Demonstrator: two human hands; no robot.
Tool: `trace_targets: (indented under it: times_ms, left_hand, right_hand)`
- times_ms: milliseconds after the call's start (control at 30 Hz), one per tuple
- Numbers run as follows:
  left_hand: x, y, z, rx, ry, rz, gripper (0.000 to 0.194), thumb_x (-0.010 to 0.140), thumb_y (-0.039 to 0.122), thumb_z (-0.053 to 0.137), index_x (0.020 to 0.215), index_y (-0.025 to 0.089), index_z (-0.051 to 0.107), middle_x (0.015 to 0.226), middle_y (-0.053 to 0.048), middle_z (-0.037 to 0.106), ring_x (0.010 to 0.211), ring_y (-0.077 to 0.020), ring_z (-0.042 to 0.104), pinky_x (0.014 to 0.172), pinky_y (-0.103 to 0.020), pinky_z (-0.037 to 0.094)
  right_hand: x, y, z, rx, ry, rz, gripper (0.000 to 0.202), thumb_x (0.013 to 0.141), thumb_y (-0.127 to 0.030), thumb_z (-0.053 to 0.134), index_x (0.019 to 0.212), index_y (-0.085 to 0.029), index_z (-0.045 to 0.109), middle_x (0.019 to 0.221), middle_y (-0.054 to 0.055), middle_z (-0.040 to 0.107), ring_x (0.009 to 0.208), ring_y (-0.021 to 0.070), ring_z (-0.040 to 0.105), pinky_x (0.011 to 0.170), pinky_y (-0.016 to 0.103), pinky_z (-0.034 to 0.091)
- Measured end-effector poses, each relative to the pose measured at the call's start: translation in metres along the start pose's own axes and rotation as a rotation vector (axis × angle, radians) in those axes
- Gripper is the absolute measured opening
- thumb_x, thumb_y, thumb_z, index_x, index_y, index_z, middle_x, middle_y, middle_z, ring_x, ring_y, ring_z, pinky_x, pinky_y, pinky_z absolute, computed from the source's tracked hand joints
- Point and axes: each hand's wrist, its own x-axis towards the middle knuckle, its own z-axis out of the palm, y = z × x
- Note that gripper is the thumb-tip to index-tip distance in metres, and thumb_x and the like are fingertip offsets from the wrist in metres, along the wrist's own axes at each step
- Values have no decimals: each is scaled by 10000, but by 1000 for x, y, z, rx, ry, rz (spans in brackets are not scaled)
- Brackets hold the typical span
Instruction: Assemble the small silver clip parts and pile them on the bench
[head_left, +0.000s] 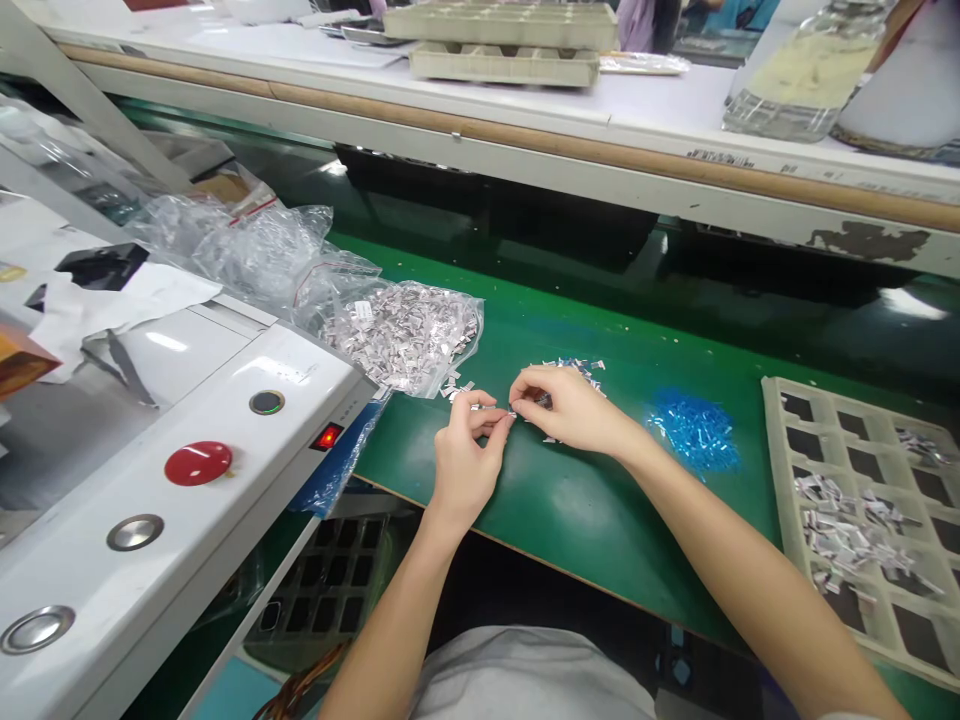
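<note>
My left hand [471, 455] and my right hand [564, 405] meet over the green work surface [592, 520]. Between the thumb and forefinger of my left hand is a tiny whitish piece [511, 412], too small to name. The fingertips of my right hand pinch at that same piece. Behind my right hand lies a small heap of white and dark bits [589, 368], partly hidden by it. An open clear plastic bag [409, 335] full of similar small pieces lies beyond my left hand, some spilling from its mouth. Right of my right wrist sits a pile of small blue translucent pieces [694, 430].
At the left stands a white machine with a red button [199, 463] and a lit red switch [328, 437]. A compartment tray [776, 450] at the right holds white pieces. Crumpled plastic bags [255, 250] lie behind. A shelf [525, 120] crosses above, carrying stacked trays [502, 65] and a glass jar [806, 75].
</note>
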Motion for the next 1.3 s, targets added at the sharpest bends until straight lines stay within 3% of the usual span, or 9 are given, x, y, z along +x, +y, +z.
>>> trace_targets:
  times_ms: [167,333,500,633,800,933,1033,1167,1300]
  left_hand:
    - [0,0,0,6,10,8,263,951,323,743,1113,271,543,980,-23,825,858,-217,812,824,-345,655]
    - [-1,-1,1,2,-17,18,254,956,325,741,1105,273,543,982,-22,823,883,-218,811,847,-350,644]
    - [-1,2,-2,42,-42,77,194,964,301,726,1080,263,576,997,-25,806,879,-202,786,830,-329,626]
    - [8,1,-21,366,-7,223,129,1000,271,670,1126,246,654,1002,-47,742,906,-224,712,844,-375,588]
    - [21,-8,-45,676,-127,360,236,1012,253,638,1234,236,714,1122,-98,665,1098,-306,642,957,-470,553]
    - [26,-10,-41,716,-159,398,231,1049,231,564,1208,211,729,1102,-109,660,1072,-307,632,921,-461,552]
    - [31,-9,-36,709,-178,410,207,1060,222,529,1101,200,731,1061,-109,666,1050,-308,629,908,-462,542]
    - [34,-5,-37,664,-185,368,120,1032,206,563,984,214,673,1011,-86,685,1015,-302,640,886,-447,527]
    - [26,1,-39,493,-184,260,75,1044,251,571,1027,238,643,1034,-53,739,946,-248,700,841,-383,534]
  right_hand:
    - [0,2,3,-26,-4,23,137,945,-118,577,880,-203,663,888,22,698,776,164,607,734,303,439]
    - [0,6,4,104,-9,31,202,934,-119,597,1091,-216,680,975,24,744,830,168,676,764,302,494]
    - [-1,3,-2,93,-65,45,194,919,-78,580,1027,-213,667,793,-23,688,716,147,647,707,277,459]
    - [-3,7,-11,-38,-65,104,197,898,-36,569,966,-217,605,754,-30,688,660,146,619,678,278,412]
    - [-6,19,-15,-254,-58,98,203,865,-36,602,962,-213,612,911,40,711,869,211,637,730,301,403]
    - [-3,22,-19,-297,44,94,150,892,-108,631,997,-214,650,1011,69,710,992,255,626,815,339,435]
    - [1,32,-30,-298,216,135,100,911,-159,627,985,-213,668,999,73,716,957,262,638,840,372,456]
    - [1,69,-45,-339,490,211,130,919,-197,603,1013,-201,692,1041,108,726,960,292,650,900,433,491]
    - [-1,108,-50,-405,564,293,259,937,-216,555,1119,-179,736,1131,158,720,1042,344,635,991,510,495]
